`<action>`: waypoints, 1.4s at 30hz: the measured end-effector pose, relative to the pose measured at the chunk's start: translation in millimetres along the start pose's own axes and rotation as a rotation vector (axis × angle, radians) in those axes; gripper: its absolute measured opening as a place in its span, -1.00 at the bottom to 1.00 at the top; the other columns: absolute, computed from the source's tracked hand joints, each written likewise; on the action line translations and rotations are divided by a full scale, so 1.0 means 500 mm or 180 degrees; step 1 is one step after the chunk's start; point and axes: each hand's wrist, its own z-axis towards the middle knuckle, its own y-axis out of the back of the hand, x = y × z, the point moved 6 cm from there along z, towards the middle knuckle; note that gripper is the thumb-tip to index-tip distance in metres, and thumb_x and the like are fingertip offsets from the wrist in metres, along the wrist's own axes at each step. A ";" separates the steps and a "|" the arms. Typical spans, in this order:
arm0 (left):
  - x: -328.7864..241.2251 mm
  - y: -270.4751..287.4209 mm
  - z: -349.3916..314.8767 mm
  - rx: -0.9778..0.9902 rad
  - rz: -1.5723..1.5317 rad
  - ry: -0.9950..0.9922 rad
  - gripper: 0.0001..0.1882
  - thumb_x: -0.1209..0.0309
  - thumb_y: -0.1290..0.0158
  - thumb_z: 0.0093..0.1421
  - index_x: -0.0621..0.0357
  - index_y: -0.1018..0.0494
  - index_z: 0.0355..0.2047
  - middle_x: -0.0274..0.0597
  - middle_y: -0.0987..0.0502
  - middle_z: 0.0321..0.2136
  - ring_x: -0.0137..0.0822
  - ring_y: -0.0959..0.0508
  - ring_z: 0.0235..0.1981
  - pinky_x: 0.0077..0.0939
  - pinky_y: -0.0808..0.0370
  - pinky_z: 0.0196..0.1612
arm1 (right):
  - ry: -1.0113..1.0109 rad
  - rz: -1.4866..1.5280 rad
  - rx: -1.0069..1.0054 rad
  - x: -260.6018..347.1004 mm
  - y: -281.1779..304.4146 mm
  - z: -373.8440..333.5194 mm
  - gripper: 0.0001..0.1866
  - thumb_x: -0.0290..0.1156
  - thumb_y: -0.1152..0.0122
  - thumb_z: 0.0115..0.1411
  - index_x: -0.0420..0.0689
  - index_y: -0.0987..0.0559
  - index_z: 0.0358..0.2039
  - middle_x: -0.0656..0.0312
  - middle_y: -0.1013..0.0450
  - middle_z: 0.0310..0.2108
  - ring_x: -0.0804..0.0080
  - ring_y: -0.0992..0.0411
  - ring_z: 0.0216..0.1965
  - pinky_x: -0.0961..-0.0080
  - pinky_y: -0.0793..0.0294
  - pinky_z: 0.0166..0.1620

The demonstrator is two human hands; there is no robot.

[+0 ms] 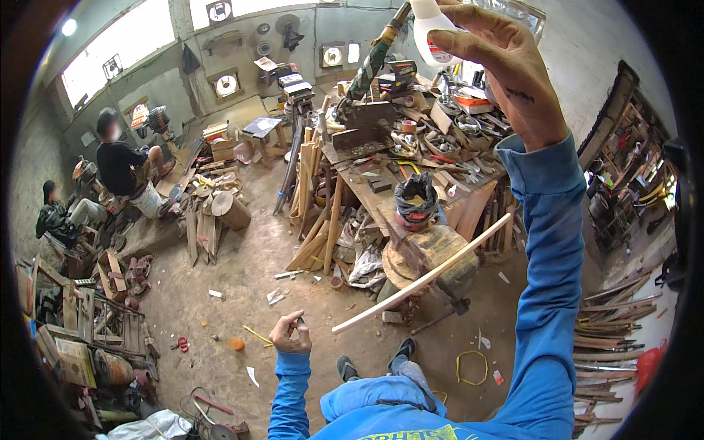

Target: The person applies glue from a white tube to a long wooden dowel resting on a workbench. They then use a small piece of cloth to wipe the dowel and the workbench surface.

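Note:
My right hand is raised high at the upper right, its thumb and fingers closed on a white light bulb. The bulb's top runs out of view. Low at the centre, my left hand is held up with its fingers curled. A small dark thing shows at its fingertips, too small to name. Between my arms, a long pale wooden strip lies slanted across a metal vise beside a round wooden block. Neither hand touches the strip.
A workbench crowded with tools and scraps stands ahead, with a black-lined bucket by its near edge. Two people sit at the left; one is a person in dark clothes. Red-handled scissors and a yellow loop lie on the floor.

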 end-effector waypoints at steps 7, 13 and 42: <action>-0.007 0.014 0.020 0.0057 0.0120 -0.0050 -0.78 0.36 -0.10 0.12 0.24 -0.58 -0.28 -0.32 -0.37 -0.61 -0.54 -0.36 -0.61 -0.68 -0.32 -0.52 | 0.0234 -0.0096 -0.0006 -0.012 -0.014 0.006 -0.68 -0.27 -0.38 0.10 -0.19 -0.60 -0.20 -0.07 -0.44 0.02 0.30 -0.46 0.00 0.32 -0.39 0.11; 0.037 0.046 -0.021 0.0031 0.0014 0.0282 -0.74 0.34 -0.12 0.16 0.29 -0.57 -0.24 -0.28 -0.38 -0.56 -0.50 -0.44 -0.51 -0.66 -0.41 -0.42 | -0.0918 0.0366 0.0392 -0.183 -0.122 -0.199 -0.60 -0.27 -0.07 0.35 -0.29 -0.38 0.06 0.10 -0.51 -0.34 0.45 -0.52 -0.41 0.54 -0.56 -0.32; 0.169 0.182 -0.244 0.0351 0.0941 0.1252 -0.71 0.59 -0.04 -0.04 0.18 -0.60 -0.27 -0.37 -0.33 -0.61 -0.54 -0.23 -0.65 -0.62 -0.24 -0.55 | -0.2559 -0.2046 -0.0280 -0.418 -0.323 -0.862 -0.75 -0.44 -0.17 0.20 -0.21 -0.39 -0.14 -0.09 -0.52 -0.42 -0.10 -0.54 -0.43 0.12 -0.50 -0.38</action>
